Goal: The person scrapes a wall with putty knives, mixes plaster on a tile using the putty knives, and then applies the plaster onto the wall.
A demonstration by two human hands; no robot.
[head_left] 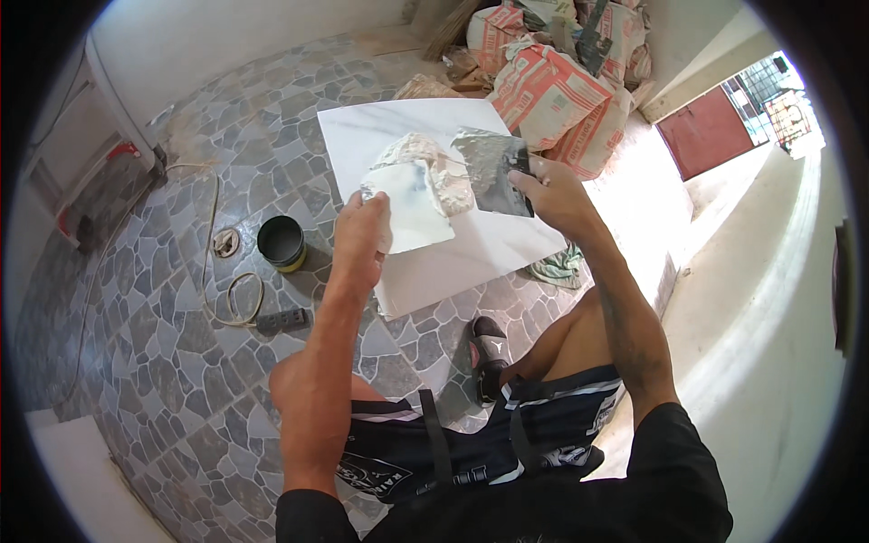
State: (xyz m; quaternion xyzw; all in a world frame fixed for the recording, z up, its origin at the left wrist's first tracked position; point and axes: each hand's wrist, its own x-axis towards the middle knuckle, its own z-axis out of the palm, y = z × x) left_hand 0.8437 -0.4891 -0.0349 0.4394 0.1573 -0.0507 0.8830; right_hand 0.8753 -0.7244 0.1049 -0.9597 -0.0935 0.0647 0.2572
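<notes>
My left hand is closed on the near left edge of a flat white board, thumb on top. A thick mound of white putty covers the board's far and right parts. Opposite it, my right hand grips a wide putty knife by its black handle. Wet putty coats the far part of the grey blade. The blade's left end is close to the mound; whether they touch I cannot tell. Both tools are above a large white marbled panel at floor level.
Left of the panel stand a dark bucket and a black power strip with a looping cord. Red-and-white sacks are piled at the back. A green cloth lies by the panel's right corner, and my slippered foot is at its near edge.
</notes>
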